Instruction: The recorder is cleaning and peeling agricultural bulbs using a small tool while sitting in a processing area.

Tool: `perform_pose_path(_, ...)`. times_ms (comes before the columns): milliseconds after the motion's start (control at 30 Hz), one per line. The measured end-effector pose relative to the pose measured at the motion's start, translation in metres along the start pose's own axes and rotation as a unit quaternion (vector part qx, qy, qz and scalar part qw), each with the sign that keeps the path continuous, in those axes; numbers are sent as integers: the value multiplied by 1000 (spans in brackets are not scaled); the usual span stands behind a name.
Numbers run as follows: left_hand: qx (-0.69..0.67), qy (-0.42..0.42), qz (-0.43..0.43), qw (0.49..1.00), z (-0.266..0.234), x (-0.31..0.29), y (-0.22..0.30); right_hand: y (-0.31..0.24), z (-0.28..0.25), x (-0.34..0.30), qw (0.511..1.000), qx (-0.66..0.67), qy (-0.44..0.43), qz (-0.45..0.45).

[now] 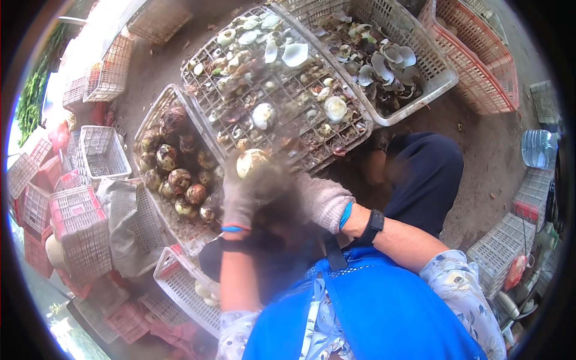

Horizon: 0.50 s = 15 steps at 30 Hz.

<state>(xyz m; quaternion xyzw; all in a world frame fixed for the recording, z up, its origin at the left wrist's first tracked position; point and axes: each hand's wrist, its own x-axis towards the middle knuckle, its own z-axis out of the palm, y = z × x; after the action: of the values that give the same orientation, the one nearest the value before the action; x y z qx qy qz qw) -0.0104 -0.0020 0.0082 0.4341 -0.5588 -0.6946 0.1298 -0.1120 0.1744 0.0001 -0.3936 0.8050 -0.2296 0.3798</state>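
Observation:
My left hand (238, 195), in a pale knit glove with a blue and orange band at the wrist, is closed around a cream-coloured bulb (252, 162). Close beside it is my right hand (324, 199), also gloved; its fingers are lost in a dark blur, so what they grip is hidden. Under and beyond the hands lies an upturned plastic grid (279, 102) strewn with peeled scales, bits of skin and a few pale bulbs (335, 108). To its left, a crate (144, 129) holds several brown-skinned bulbs (180, 179).
A crate (414, 107) of loose scales and dark peelings stands at the far right. White bulbs lie in a crate (180, 288) by my left forearm. Stacked crates (81, 231) line the left, red crates (480, 57) the right, near a clear water jug (539, 149).

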Motion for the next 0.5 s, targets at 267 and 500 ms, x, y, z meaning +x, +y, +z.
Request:
perform_pose_path(267, -18, 82, 25, 996, 10, 4, 12, 14, -13, 34, 991, -47, 8, -126)
perform_pose_path(500, 126, 86, 0, 988, 0, 21, 15, 18, 37, 41, 975, 185, 75, -100)
